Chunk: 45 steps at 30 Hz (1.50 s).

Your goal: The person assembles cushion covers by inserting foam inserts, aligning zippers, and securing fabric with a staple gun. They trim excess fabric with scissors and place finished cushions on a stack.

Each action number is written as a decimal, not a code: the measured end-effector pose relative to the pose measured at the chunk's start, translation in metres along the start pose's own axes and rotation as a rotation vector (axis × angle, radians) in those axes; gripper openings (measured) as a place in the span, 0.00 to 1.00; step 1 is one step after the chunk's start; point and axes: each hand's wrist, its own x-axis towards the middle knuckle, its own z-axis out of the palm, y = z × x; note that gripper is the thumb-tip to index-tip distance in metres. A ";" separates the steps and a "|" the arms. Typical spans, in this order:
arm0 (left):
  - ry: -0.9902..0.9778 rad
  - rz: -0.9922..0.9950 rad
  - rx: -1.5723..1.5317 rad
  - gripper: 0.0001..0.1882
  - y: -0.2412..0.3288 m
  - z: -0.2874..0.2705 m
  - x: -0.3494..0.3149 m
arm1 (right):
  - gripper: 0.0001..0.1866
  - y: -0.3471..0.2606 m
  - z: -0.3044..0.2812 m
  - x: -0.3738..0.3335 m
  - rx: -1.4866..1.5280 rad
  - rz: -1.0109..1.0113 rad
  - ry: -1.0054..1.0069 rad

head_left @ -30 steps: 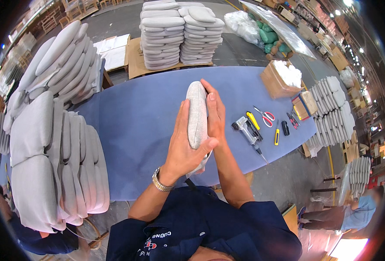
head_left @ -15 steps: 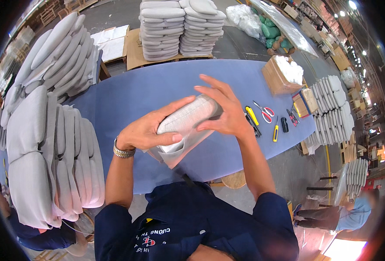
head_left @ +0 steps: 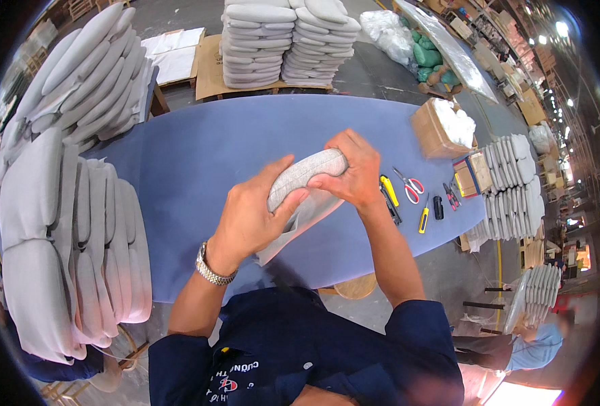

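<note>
A small padded cushion (head_left: 307,177) in light grey fabric is held above the blue table, its seamed edge turned up toward me. Loose pale cloth (head_left: 298,227) hangs from its underside. My left hand (head_left: 249,210), with a metal-band watch at the wrist, grips the cushion's left end between thumb and fingers. At the other end my right hand (head_left: 355,169) is wrapped round the cushion, its thumb pressing the near side. The palms and the far side of the cushion are hidden.
The blue table (head_left: 198,162) carries a yellow cutter (head_left: 389,191), red-handled scissors (head_left: 410,186), a yellow screwdriver (head_left: 424,220) and an open carton (head_left: 435,132) at the right. Grey cushions (head_left: 76,243) are piled at the left. More cushion stacks (head_left: 259,47) stand beyond the far edge.
My right hand, half spread before, has closed round the cushion's right end. My left hand has shifted slightly right, and the cushion's edge now faces up more narrowly.
</note>
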 end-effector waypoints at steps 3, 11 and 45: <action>0.012 0.040 0.042 0.27 0.000 0.007 0.005 | 0.37 0.005 0.001 0.003 0.020 0.015 0.025; 0.002 0.144 0.169 0.33 0.011 0.032 0.006 | 0.32 0.014 -0.013 0.029 0.104 0.464 -0.168; -0.157 0.651 -0.763 0.26 0.121 -0.021 -0.025 | 0.45 0.075 -0.039 -0.040 0.749 0.655 0.147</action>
